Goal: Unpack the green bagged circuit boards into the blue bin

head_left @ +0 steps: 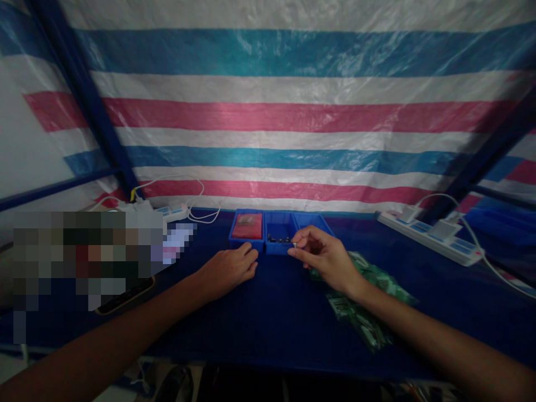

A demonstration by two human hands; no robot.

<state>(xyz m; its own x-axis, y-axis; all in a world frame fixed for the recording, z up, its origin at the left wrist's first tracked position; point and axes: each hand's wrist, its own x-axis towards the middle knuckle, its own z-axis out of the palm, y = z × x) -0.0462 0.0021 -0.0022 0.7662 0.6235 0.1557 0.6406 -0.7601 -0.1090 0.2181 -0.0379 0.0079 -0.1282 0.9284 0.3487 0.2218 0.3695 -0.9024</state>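
Note:
Between the thumb and fingers of my right hand (324,257) is a small shiny metal piece (294,244), too small to name. This hand is closed in a pinch over the front edge of the middle blue bin (280,249), where several small dark parts (274,239) lie. My left hand (230,269) is by the front of the left blue bin (235,241), its fingers curled together; whether they hold anything is hidden. Red flat packets (248,225) fill that left bin. A third blue bin (312,220) is partly covered by my right hand.
Green-tinted clear bags (364,318) with parts inside lie under and beside my right forearm. White power strips stand at right (431,237) and left (173,213), with cables. A dark phone (144,289) lies left on the blue table (268,329). A striped sheet (268,117) hangs behind.

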